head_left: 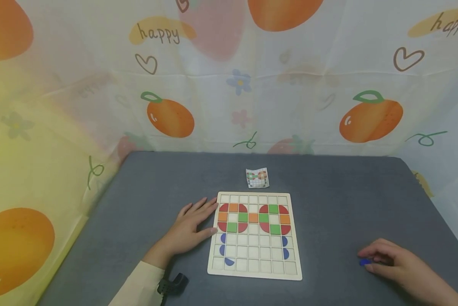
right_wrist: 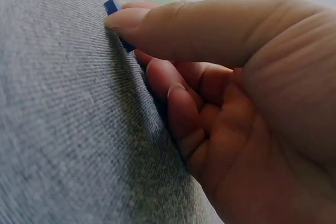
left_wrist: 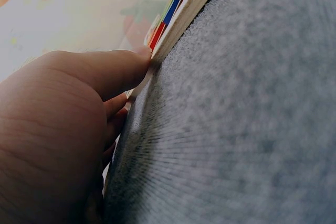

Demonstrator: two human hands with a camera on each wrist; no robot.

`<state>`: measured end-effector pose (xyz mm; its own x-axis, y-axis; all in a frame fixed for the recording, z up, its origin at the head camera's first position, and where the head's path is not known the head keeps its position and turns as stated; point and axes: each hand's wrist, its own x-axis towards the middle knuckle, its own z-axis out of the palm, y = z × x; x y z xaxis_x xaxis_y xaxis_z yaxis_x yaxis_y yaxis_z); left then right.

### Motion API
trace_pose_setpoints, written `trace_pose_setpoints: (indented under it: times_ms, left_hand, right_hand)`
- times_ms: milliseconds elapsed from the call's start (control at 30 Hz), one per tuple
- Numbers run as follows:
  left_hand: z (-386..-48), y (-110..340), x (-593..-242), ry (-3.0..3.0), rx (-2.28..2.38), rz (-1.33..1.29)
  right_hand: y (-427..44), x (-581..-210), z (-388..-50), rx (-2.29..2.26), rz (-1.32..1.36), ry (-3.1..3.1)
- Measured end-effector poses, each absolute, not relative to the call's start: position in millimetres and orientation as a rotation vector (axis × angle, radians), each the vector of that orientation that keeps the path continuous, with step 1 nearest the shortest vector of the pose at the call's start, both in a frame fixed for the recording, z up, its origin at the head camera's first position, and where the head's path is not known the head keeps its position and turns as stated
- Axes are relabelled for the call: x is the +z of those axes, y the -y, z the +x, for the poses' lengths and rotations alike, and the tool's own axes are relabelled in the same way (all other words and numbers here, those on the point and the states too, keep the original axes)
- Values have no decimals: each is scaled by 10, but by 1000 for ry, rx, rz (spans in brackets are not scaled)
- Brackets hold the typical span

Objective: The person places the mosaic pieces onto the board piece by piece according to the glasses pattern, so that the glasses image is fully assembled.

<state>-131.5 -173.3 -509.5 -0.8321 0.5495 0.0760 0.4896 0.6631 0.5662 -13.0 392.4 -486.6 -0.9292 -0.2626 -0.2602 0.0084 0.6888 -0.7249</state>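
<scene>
A pale square grid board (head_left: 253, 253) lies on the table, with red, orange and green pieces filling two ring-like shapes in its upper half. Blue half-round pieces (head_left: 285, 241) sit down both sides of the lower half, and one lies near the bottom left. My left hand (head_left: 187, 229) rests on the table with fingers extended, thumb and fingertips touching the board's left edge. Well to the right of the board, my right hand (head_left: 397, 264) pinches a small blue piece (right_wrist: 111, 7) between thumb and forefinger, low at the tabletop. The fingers partly hide that piece's shape.
A small paper card (head_left: 257, 178) printed with a coloured grid pattern lies just beyond the board. The dark grey table (head_left: 328, 191) meets a fruit-printed curtain (head_left: 290, 97) at the back. A black strap (head_left: 173, 284) is around the left wrist.
</scene>
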Motion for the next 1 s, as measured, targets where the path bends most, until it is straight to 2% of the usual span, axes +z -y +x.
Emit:
trace_pose_setpoints:
  times_ms: [633, 733, 1000]
  left_hand:
    - [-1318, 1728, -5098, -2782, 886, 862]
    - [-1318, 1729, -5097, -2783, 888, 864]
    - [-1318, 1730, -5097, -2778, 891, 863]
  right_hand:
    - [-3753, -4850, -192, -1011, -15, -2637]
    - [-3704, -4852, -169, -1035, -68, -2715]
    - [-3463, -4920, -175, -1434, -321, -2537]
